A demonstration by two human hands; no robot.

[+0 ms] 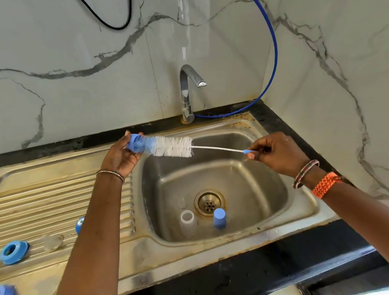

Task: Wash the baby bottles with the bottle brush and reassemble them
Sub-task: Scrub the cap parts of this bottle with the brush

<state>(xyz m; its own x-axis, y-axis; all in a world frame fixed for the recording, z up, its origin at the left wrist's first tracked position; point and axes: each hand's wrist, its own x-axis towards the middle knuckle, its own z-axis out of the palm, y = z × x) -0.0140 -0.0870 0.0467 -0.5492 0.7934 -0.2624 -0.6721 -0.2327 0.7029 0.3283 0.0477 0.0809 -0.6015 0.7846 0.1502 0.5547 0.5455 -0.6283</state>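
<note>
stainless steel, stained and rusty at the rim, makes up the sink (pixel 253 126) that anchors everything here. above its basin, toward the left edge, the left hand (pixel 120 156) curls its fingers round a small blue bottle part (pixel 135 142), holding it tilted with its mouth toward the right. the bottle brush (pixel 176 146) has the tip of its white bristle head pushed into that mouth, and its thin wire handle runs rightward over the basin to the right hand (pixel 277 153), which pinches the blue handle end between thumb and fingers. down inside the sink, beside the drain (pixel 209 203), a clear bottle (pixel 188 222) stands upright with a blue cap (pixel 219 218) just to its right. on the ribbed drainboard left of the sink lie two blue screw rings (pixel 13 252), a clear teat (pixel 52 241) and another blue piece (pixel 80 224) partly hidden behind the left forearm. behind the sink rises a chrome tap (pixel 189 92); no water runs from it.
</note>
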